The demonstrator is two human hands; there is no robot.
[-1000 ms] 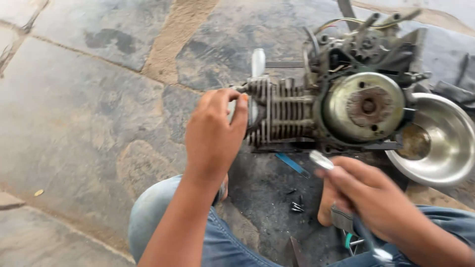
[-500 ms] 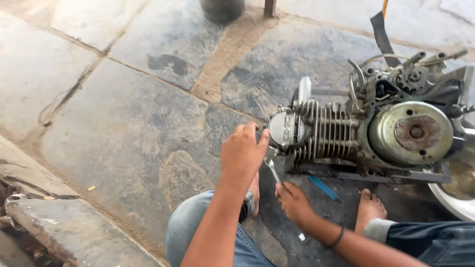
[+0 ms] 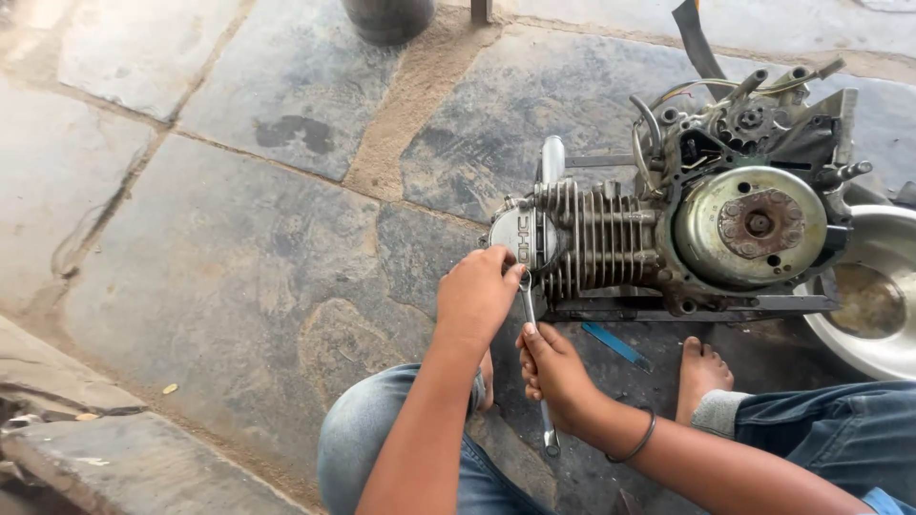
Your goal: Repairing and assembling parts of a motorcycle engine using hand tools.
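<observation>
Engine (image 3: 668, 238): lies on its side on the stone floor (image 3: 239, 238), finned cylinder toward 9 o'clock, round flywheel cover toward 3 o'clock.
Head cover (image 3: 520, 236): round, at the 9 o'clock end of the fins; the work is here.
Left hand (image 3: 477, 296): curled over the lower edge of the cover, fingertips closed on the spanner's upper end, steadying it on what looks like a fastener; the fastener itself is hidden by the fingers.
Spanner (image 3: 536, 353): slim, bright metal, running from the cover down toward 6 o'clock.
Right hand (image 3: 553, 377): wrapped round the shank at mid-length, thumb laid along it; a dark bangle on the wrist.
Bowl (image 3: 873, 305): steel, at 3 o'clock, touching or just beside the engine; contact not clear.
Blue strip (image 3: 615, 343): flat on the floor under the engine, near a bare foot (image 3: 701, 377).
Technique, my judgement: keep the ring seated square under the left fingers, pull from lower on the shank for leverage, and turn steadily so the tool does not slip off. The engine is unclamped, so it may rock.
</observation>
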